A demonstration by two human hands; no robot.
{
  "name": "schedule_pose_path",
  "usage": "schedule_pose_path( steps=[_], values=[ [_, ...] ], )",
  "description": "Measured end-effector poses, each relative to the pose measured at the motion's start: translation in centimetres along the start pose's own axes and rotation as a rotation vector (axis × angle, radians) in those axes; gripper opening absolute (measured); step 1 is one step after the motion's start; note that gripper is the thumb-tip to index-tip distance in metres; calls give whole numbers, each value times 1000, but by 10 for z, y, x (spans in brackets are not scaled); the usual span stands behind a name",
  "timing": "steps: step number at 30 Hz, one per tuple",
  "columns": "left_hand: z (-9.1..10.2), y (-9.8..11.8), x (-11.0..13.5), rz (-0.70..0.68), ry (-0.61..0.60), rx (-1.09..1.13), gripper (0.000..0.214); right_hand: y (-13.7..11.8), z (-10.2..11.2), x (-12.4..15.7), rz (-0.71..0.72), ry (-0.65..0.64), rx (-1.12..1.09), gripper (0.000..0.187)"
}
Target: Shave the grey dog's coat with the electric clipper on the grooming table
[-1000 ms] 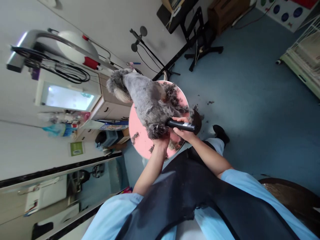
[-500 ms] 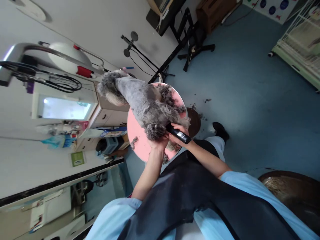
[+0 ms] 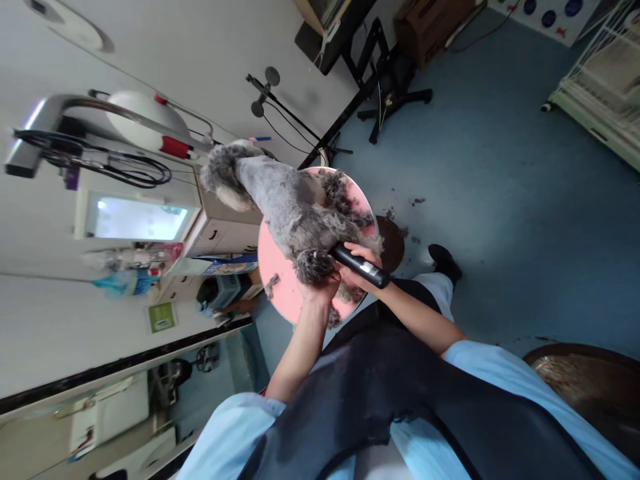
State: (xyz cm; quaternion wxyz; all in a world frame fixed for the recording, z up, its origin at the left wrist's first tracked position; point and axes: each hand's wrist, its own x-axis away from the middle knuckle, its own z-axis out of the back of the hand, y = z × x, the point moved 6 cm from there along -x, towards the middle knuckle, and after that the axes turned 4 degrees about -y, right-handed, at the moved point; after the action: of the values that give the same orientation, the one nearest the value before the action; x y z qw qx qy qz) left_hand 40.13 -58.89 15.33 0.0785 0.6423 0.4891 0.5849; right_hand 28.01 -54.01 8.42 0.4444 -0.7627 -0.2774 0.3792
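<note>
A grey dog (image 3: 280, 200) stands on a round pink grooming table (image 3: 277, 267), its head toward the far wall. My right hand (image 3: 361, 270) is closed round a black clipper (image 3: 361, 265), whose tip lies against the dog's rear. My left hand (image 3: 320, 288) is closed on the fluffy hind end of the dog from below. Clumps of cut grey hair (image 3: 350, 200) lie on the table beside the dog. I wear a dark apron over light blue sleeves.
Hair tufts dot the blue floor (image 3: 500, 200) right of the table. A black stand (image 3: 390, 100) and a brown box (image 3: 430, 20) sit at the far wall, a white wire cage (image 3: 600, 87) at right. Cabinets (image 3: 220, 233) and a grooming arm (image 3: 100, 113) are at left.
The clipper has tilted from level to slanting down toward the right, its tip staying at the dog's rear. My left hand keeps its hold. The view has shifted slightly.
</note>
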Motion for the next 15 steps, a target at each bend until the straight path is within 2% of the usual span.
schedule_pose_path(
  steps=[3,6,11,13,15],
  values=[
    [1,2,2,-3,-11,-34,34,0,-4,-4,11,-70,41,36],
    [0,2,2,18,-7,-9,32,2,-2,-5,13,-60,78,36],
    [1,-2,-5,-48,-87,-45,33,11,-10,-9,-3,-234,93,33],
    [10,-1,-8,-156,-159,-245,34,13,-7,-13,-37,-230,82,34],
    [24,9,-8,-371,-184,-607,34,15,-3,-17,-89,-265,95,33]
  ],
)
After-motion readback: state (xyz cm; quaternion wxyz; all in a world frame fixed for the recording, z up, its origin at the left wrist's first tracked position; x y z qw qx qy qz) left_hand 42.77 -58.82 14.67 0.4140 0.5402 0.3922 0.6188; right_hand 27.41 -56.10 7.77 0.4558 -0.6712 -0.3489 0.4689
